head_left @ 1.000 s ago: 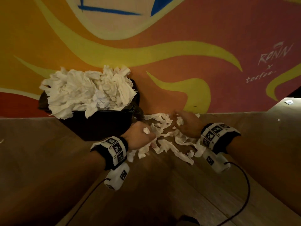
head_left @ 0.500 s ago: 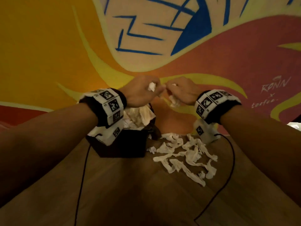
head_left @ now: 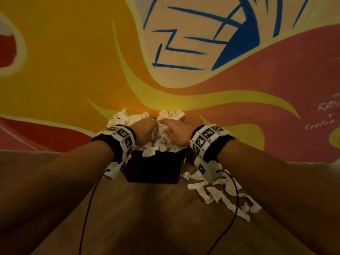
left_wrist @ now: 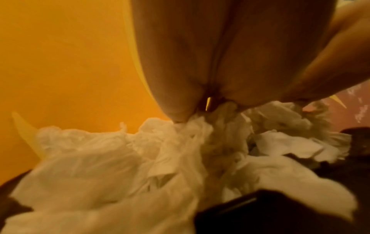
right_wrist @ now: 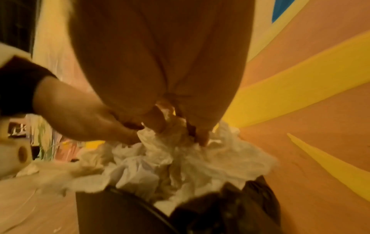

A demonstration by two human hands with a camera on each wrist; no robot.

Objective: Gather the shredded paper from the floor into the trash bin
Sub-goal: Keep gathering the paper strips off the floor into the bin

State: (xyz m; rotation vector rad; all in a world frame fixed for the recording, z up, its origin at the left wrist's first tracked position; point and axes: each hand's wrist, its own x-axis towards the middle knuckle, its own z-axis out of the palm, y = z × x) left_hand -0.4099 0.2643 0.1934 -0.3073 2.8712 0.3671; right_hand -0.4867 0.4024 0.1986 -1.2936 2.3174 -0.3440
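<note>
A black trash bin (head_left: 152, 170) stands against the painted wall, heaped over its rim with white crumpled paper (head_left: 128, 116). Both hands are down on top of that heap, side by side. My left hand (head_left: 147, 129) digs its fingertips into the pile with shreds bunched between fingers and thumb (left_wrist: 210, 109). My right hand (head_left: 174, 131) does the same, with paper caught between thumb and fingers (right_wrist: 176, 126). More shredded paper (head_left: 220, 194) lies on the floor just right of the bin, partly under my right wrist.
The bin sits where the wooden floor (head_left: 147, 218) meets a wall mural (head_left: 73, 70) of orange, yellow, red and blue. Thin black cables (head_left: 88, 208) hang from both wrist cameras over the floor in front of the bin.
Both hands lifted shreds from the floor pile, carried them up over the bin and have now dropped onto the heap. The head view has swung so the bin is centred.
</note>
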